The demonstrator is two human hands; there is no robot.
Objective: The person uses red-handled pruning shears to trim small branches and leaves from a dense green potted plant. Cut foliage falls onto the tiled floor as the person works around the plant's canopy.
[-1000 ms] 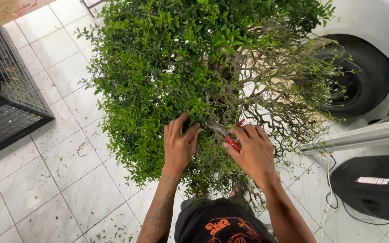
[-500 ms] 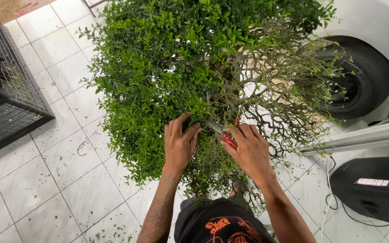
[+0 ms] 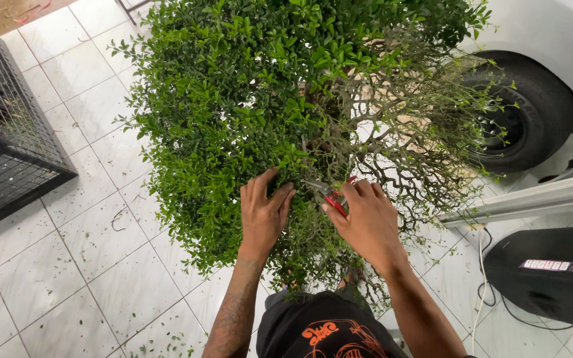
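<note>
Both forearms reach up from the bottom edge, converging toward the middle. The left hand (image 3: 263, 215) lies palm down, back to the camera, fingers (image 3: 260, 187) spread and slightly curled. The right hand (image 3: 366, 222) is closed in a grip, its fingers (image 3: 359, 192) bent, wrist angled inward. The left forearm bears a tattoo.

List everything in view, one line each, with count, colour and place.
bush: one, green, centre, leafless twigs on its right side
pruning shears: one, red handles, in right hand
wire cage: one, black, left edge
tyre: one, black, upper right
black box: one, lower right
cable: one, white, beside box
floor tiles: white, strewn with clippings
left hand: on foliage
right hand: gripping shears
</note>
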